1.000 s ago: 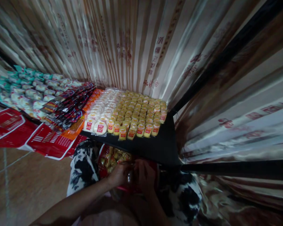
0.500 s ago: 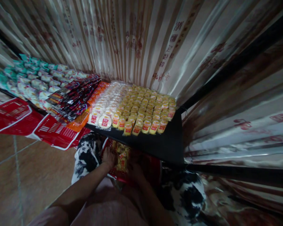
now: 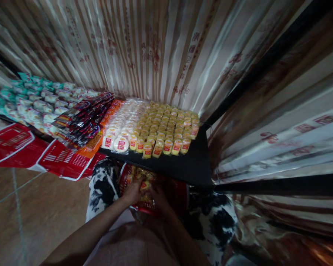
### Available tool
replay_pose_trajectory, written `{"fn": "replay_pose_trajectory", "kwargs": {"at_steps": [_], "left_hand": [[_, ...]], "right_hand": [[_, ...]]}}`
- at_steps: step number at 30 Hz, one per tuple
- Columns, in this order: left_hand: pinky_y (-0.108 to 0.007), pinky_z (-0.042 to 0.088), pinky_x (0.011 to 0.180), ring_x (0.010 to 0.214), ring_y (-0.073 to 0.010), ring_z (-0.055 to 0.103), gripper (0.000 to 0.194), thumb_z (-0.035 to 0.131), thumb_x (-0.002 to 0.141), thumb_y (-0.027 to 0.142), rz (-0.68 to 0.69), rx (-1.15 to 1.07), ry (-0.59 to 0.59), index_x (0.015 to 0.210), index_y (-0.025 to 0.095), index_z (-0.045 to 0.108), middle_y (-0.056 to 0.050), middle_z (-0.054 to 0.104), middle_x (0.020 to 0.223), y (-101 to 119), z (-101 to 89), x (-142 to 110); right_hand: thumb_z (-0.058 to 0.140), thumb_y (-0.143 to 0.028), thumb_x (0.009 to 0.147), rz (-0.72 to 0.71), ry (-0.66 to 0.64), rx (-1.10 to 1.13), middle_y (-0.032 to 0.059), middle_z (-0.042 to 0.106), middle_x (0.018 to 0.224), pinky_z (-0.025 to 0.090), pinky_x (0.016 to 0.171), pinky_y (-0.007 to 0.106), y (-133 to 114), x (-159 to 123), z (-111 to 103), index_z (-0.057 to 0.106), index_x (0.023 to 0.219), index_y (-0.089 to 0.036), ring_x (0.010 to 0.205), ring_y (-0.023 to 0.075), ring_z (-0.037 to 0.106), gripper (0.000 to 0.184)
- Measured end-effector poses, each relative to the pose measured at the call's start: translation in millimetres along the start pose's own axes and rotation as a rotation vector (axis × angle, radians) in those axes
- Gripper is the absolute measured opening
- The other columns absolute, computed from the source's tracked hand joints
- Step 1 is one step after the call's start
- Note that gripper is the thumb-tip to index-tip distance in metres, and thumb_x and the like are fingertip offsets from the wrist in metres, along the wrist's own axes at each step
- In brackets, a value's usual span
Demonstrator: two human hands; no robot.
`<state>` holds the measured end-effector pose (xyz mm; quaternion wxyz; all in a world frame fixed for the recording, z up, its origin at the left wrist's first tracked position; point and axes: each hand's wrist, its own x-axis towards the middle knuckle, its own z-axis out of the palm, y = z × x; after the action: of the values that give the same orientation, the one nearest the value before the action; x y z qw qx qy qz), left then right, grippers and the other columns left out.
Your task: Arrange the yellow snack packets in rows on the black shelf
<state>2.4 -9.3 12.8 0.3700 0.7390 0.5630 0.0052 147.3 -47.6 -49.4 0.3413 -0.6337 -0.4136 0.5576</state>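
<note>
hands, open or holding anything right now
Left hand: at a yellow-wrapped snack; whether it grips cannot be told.
Right hand: in shadow beside that snack; open or closed cannot be told.

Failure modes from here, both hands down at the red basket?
A front round white packet sits close to the edge of the black table; a bump might knock it off. That edge hides the far side of the red basket, so the left hand or right hand could catch it when lifting.
</note>
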Motion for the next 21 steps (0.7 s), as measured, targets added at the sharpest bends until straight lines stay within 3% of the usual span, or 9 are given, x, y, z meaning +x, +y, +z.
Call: {"fn": "replay_pose_trajectory", "kwargs": {"at_steps": [2,8,12,16,19,21], "left_hand": [[-0.029,0.040,0.096,0.114,-0.0203,0.052,0.056,0.053,0.077,0.021,0.039,-0.089,0.031,0.131,0.017,0.040,-0.009,0.055,0.127,7,1.3,-5],[-0.033,0.036,0.101,0.118,-0.0199,0.048,0.052,0.057,0.076,0.025,0.167,-0.233,0.092,0.126,0.020,0.046,-0.007,0.053,0.128,20,3.7,-14],[-0.034,0.040,0.098,0.111,-0.0206,0.053,0.046,0.057,0.077,0.034,0.143,-0.383,0.166,0.120,0.018,0.052,-0.007,0.058,0.120,23,3.0,-18],[-0.035,0.043,0.093,0.104,-0.0217,0.057,0.037,0.055,0.077,0.027,0.098,-0.498,0.206,0.111,0.014,0.057,-0.008,0.063,0.109,28,-0.3,-18],[-0.035,0.042,0.094,0.106,-0.0216,0.056,0.036,0.052,0.074,0.017,0.123,-0.460,0.218,0.109,0.015,0.059,-0.008,0.063,0.109,37,-10.7,-19],[-0.034,0.040,0.097,0.109,-0.0206,0.053,0.040,0.050,0.072,0.012,0.180,-0.348,0.197,0.111,0.016,0.058,-0.007,0.060,0.113,44,-21.5,-20]], "right_hand": [[0.045,-0.061,0.076,0.019,-0.033,0.117,0.0051,0.069,0.081,0.050,0.059,0.030,-10,-5,-2,0.062,0.102,-0.018,0.070,0.0194,0.064,0.053],[0.060,-0.059,0.062,-0.021,0.125,0.190,0.0100,0.068,0.099,0.047,0.085,0.036,-38,-24,-18,0.063,0.098,-0.014,0.096,0.0251,0.062,0.057],[0.066,-0.052,0.057,0.085,0.162,0.442,0.0097,0.069,0.096,0.050,0.078,0.036,-47,-38,-20,0.059,0.095,-0.017,0.090,0.0256,0.064,0.053],[0.073,-0.044,0.052,0.119,0.184,0.681,0.0073,0.069,0.086,0.051,0.071,0.035,-45,-46,-17,0.057,0.088,-0.018,0.079,0.0245,0.066,0.047],[0.070,-0.045,0.058,0.053,0.235,0.502,0.0078,0.068,0.085,0.051,0.074,0.037,-40,-50,-19,0.058,0.087,-0.017,0.080,0.0246,0.065,0.042],[0.066,-0.041,0.064,-0.094,0.312,0.236,0.0096,0.067,0.095,0.049,0.083,0.039,-39,-54,-23,0.059,0.094,-0.016,0.090,0.0250,0.063,0.040]]}}
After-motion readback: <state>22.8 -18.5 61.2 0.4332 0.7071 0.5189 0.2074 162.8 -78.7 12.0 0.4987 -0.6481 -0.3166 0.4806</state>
